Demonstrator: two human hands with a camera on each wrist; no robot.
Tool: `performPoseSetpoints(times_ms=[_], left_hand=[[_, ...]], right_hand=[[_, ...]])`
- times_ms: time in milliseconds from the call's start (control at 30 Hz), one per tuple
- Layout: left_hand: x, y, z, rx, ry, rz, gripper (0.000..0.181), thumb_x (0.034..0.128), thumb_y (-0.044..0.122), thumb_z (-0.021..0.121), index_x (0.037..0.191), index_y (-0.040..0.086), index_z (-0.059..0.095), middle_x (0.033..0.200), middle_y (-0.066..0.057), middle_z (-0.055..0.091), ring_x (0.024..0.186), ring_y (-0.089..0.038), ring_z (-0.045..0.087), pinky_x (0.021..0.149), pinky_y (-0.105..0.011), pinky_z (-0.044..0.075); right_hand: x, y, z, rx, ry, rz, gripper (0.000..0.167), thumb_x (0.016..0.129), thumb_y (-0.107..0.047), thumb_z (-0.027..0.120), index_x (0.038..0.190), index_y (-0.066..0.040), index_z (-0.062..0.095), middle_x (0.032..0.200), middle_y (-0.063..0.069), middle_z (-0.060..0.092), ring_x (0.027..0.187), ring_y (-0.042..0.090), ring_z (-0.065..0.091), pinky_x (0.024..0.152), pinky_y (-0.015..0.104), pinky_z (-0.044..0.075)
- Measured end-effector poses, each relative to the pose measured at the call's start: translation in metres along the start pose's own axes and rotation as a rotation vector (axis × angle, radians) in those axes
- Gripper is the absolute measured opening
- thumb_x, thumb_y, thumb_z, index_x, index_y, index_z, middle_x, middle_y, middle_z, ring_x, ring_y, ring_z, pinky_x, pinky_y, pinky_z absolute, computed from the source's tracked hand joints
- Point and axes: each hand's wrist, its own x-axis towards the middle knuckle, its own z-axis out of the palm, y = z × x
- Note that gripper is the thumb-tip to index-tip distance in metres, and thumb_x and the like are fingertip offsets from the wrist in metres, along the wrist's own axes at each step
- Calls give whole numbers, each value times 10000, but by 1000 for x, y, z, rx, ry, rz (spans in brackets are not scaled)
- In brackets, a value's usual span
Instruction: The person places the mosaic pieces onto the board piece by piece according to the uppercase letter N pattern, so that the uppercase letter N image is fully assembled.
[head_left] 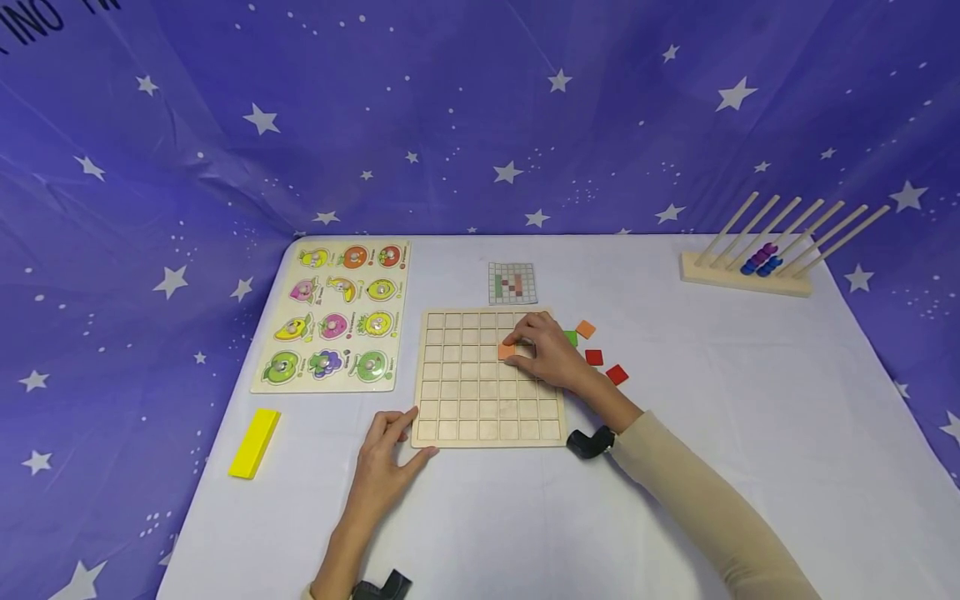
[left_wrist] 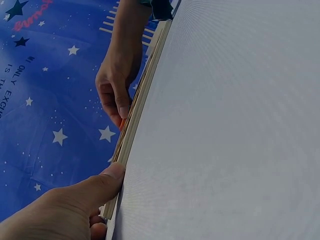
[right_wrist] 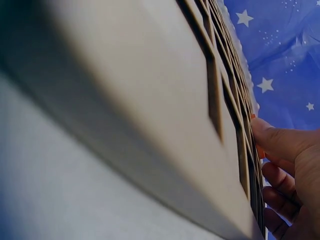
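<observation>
Lettering (head_left: 32, 20) on purple star-printed cloth (head_left: 450, 150), behind a pale wooden grid board (head_left: 468, 409) on the white-covered bench (head_left: 495, 517).
Partly readable: "INO" in the head view's top corner, "ONLY" in dark capitals from the left wrist; labels beside the knobbed fruit pieces (head_left: 381, 289) too small to read. Hands well apart: right hand (head_left: 551, 354) pinching a flat, square orange tile (head_left: 507, 352) at the grid's fifth column, third row, seated or not impossible to tell; left hand (head_left: 382, 462) with thumb and forefinger spread, touching the near-left corner. Just right, loose square tiles (head_left: 594, 357); beyond, a gridded paper card (head_left: 512, 283); far left, a smooth yellow block (head_left: 255, 443).
</observation>
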Motion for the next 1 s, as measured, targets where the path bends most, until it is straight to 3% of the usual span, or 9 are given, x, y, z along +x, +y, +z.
performPoseSetpoints(times_ms=[667,1000], left_hand=[[0,1,0,7,-9,-27,679,646,138,917,1256,21,643,1058,-59,542,866,-94,495,738,-125,387],[0,2,-1,0,-10,-30,678,644,131,917,1252,9,642,1056,-70,547,867,-100,495,740,-123,381]], right_hand=[[-1,-2,-1,0,-3,23,266,791,-254,829,1022,-146,751,1042,20,607,1052,220,476,899,396,399],[-15,-2,-34,35,65,4,290,834,-160,788,1096,-67,707,1084,54,616,992,219,457,800,378,422]])
